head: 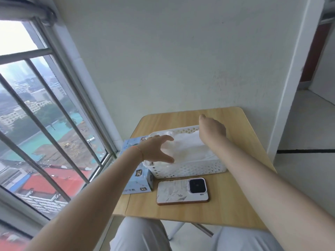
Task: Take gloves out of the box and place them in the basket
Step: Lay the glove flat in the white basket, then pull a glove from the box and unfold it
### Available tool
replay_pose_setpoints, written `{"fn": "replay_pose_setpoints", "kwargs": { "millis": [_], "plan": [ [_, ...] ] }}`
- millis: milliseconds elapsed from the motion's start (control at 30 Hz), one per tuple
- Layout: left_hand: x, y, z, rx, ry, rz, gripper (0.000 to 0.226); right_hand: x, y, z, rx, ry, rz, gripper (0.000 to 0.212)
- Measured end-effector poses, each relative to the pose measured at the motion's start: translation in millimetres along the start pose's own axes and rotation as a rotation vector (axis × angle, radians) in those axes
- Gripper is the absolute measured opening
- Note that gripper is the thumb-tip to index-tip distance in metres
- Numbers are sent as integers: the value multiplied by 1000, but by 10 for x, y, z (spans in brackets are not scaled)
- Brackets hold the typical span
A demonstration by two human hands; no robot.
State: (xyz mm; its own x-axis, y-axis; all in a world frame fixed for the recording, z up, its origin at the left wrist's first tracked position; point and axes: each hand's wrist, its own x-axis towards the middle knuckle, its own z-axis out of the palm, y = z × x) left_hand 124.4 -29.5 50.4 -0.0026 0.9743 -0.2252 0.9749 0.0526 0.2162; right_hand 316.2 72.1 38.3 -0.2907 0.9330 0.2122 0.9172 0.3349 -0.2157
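Note:
A white perforated basket sits in the middle of a small wooden table, filled with a pile of thin white gloves. A light blue glove box marked XL lies at the table's left edge, partly behind my left arm. My left hand hovers over the basket's left end with fingers spread, holding nothing. My right hand is above the basket's far right corner; its fingers point away and are hidden.
A phone in a white patterned case lies face down in front of the basket. The wooden table stands against a white wall, with a barred window close on the left. My knees are under the front edge.

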Motion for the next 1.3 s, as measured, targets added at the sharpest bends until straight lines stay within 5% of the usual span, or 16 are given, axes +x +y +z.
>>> {"fn": "replay_pose_setpoints", "kwargs": {
  "millis": [67,233,367,433,500,567,633,900,1100,1200,1300],
  "plan": [
    [-1,-34,-155,-89,9,-29,70,-28,81,30,-65,-8,-31,40],
    [202,154,-43,-120,464,77,33,-103,186,90,-198,-26,-79,41],
    [332,328,244,14,310,122,63,-134,120,103,-379,134,-162,32],
    [371,291,329,47,206,57,82,-142,43,57,-281,125,-208,27],
    [395,225,401,48,128,16,92,-156,-23,21,-12,-115,-197,19],
    [421,165,443,42,91,19,91,-172,-60,29,202,-459,-119,41],
    [465,138,468,78,75,40,87,-183,-46,93,159,-618,-98,70],
    [655,59,574,174,-20,23,85,-21,31,348,47,-686,-44,92],
    [677,76,611,191,-68,-5,85,-64,-99,390,0,-674,10,83],
    [609,80,536,89,-89,17,82,-61,-147,306,-47,-716,-1,80],
    [467,84,351,-179,-56,45,106,-29,-207,91,0,-717,-10,83]
  ]
}}
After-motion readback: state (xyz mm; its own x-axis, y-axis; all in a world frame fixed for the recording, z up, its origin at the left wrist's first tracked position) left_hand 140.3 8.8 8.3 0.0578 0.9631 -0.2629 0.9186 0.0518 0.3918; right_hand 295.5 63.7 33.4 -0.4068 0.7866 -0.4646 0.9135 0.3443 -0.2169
